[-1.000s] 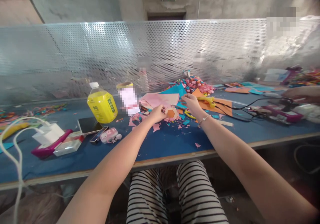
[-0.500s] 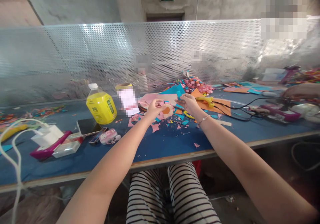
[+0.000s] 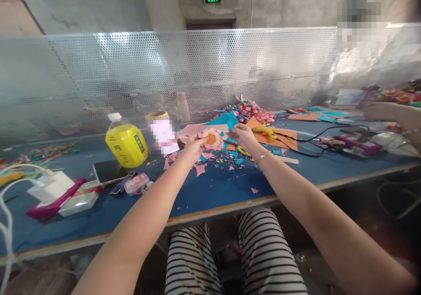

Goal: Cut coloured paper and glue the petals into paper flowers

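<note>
A round paper flower (image 3: pixel 215 140) with an orange centre and a pale and pink rim is pinched at its left edge by my left hand (image 3: pixel 196 146). To its right, my right hand (image 3: pixel 244 134) grips a small blue paper piece (image 3: pixel 230 126) between thumb and fingers, apart from the flower. Below both hands lie pink and blue paper scraps (image 3: pixel 200 169). Yellow scissor-like handles (image 3: pixel 243 151) show under my right hand. A yellow glue gun (image 3: pixel 265 131) with a black cord rests on orange paper just right of that hand.
A bottle of yellow liquid (image 3: pixel 126 143), a phone (image 3: pixel 108 172) and a purple power strip (image 3: pixel 55 200) stand at left. A pile of paper pieces (image 3: pixel 251 111) lies by the perforated metal screen (image 3: pixel 131 76). Another person's arm (image 3: pixel 391 115) reaches in at far right.
My left hand has turned the flower so its orange centre faces me more fully. The blue piece stays in my right hand. The whole view has shifted slightly.
</note>
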